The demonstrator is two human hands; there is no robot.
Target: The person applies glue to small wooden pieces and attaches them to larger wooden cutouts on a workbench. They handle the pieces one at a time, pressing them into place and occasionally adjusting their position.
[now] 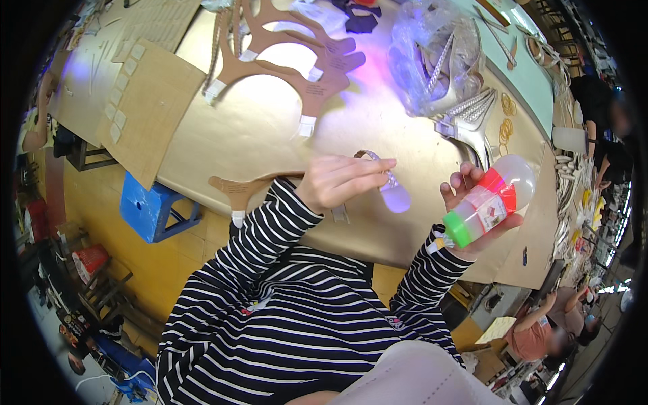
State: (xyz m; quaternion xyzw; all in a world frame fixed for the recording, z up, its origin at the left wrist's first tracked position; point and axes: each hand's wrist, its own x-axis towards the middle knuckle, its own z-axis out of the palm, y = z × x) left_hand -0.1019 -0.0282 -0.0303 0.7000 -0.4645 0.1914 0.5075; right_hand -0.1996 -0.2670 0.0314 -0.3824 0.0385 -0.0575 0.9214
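Between the fingertips of my left hand (341, 182) is a short braided strap, pinched near its middle; its smooth, rounded end (395, 197) looks pale purple and hangs down to the right. My right hand (503, 228) wraps around a clear squeeze bottle (524, 181) with a red band and a green cap. The bottle lies tilted, cap toward the lower left and rounded base toward the upper right. A gap separates the strap from the bottle. Below my left wrist, a brown curved card piece (237, 192) with a white-wrapped end lies on the table.
Brown curved card pieces (317, 86) lie across the gold table (223, 142). Beyond my right hand are a bundle of silver braided straps (472, 125), a clear plastic bag (422, 61) and yellow rubber bands (506, 128). A blue stool (145, 206) stands left; people sit at right.
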